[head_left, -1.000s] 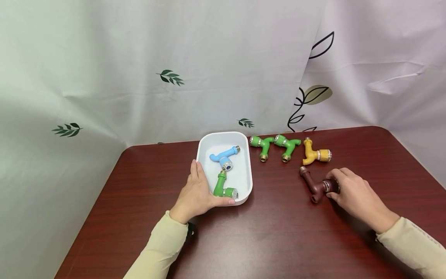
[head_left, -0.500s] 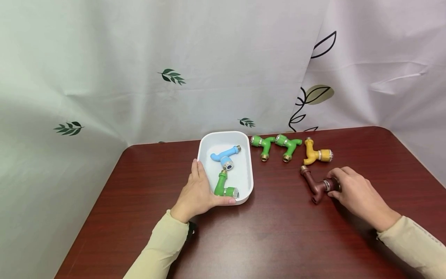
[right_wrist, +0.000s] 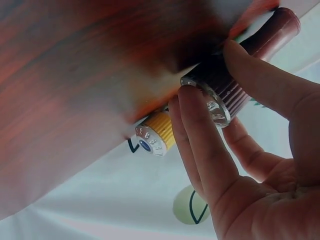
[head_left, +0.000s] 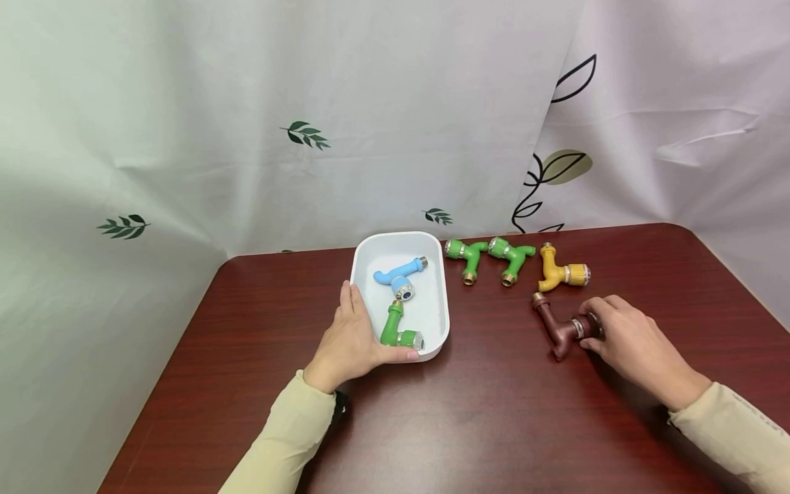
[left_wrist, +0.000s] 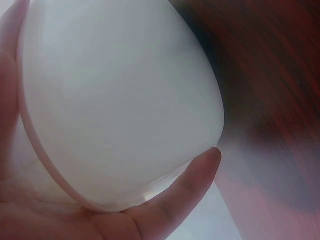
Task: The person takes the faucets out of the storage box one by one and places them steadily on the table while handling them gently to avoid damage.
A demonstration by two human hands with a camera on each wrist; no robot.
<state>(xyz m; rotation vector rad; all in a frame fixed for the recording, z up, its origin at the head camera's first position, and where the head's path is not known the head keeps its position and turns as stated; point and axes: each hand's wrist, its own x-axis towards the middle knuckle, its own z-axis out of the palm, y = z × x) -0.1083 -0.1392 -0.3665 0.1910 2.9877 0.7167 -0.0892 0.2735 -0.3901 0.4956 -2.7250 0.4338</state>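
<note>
Both hands touch something: my left hand point(head_left: 348, 343) lies straight-fingered against the white tray point(head_left: 434, 309) at centre, a blue tap point(head_left: 400, 272) and a green tap point(head_left: 390, 328) inside; right of centre, the brown tap point(head_left: 558, 333) is pinched by my right hand point(head_left: 638, 348).

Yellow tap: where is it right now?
In the head view, the yellow tap lies toward the right of the table, right of two green taps and just beyond the brown tap in the right hand.

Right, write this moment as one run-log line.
left hand: touches white tray | right hand: grips brown tap | inside tray: blue tap, green tap
</note>
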